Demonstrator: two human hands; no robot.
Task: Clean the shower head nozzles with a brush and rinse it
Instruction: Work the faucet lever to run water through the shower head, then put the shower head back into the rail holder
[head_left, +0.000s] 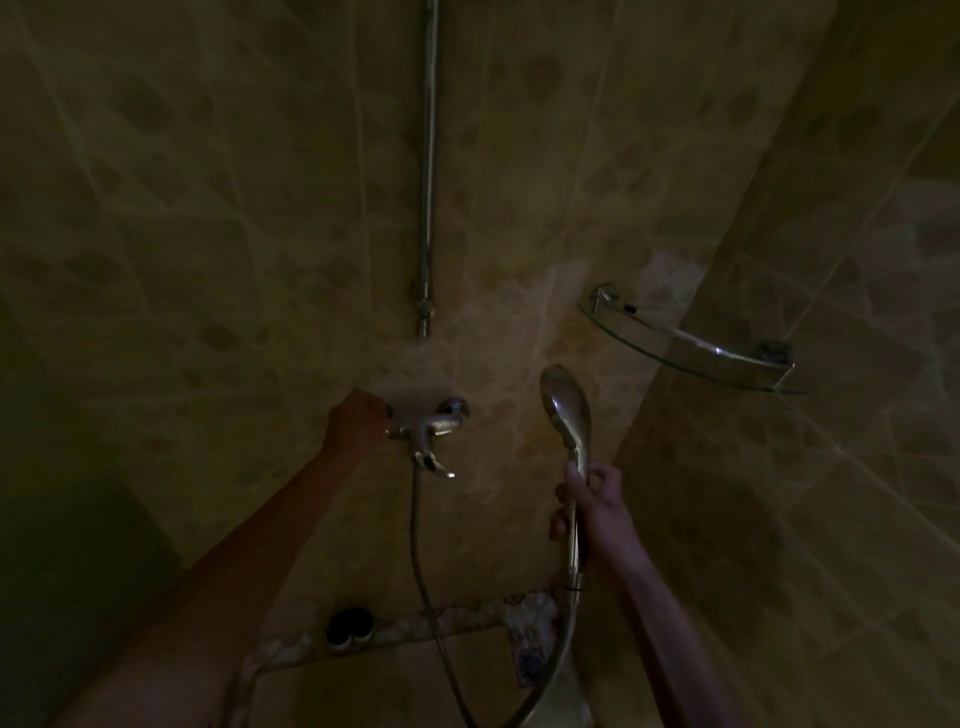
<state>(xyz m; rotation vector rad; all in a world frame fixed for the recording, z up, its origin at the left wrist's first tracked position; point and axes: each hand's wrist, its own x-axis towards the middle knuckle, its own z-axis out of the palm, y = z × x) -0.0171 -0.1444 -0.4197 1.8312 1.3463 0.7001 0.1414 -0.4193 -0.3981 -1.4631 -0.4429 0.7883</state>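
The scene is dim. My right hand (592, 506) grips the handle of a chrome shower head (565, 410), held upright to the right of the wall mixer tap (434, 428). The rounded back of the shower head faces me; its nozzles are hidden. My left hand (358, 421) is curled around the left end of the mixer tap. A metal hose (418, 545) loops from the tap down to the floor and back up to the handle. No brush is visible.
A vertical chrome riser pipe (427, 171) runs up the tiled wall above the tap. A glass corner shelf (696, 345) is fixed at the right. On the floor lie a dark round container (349, 626) and a drain grate (532, 662).
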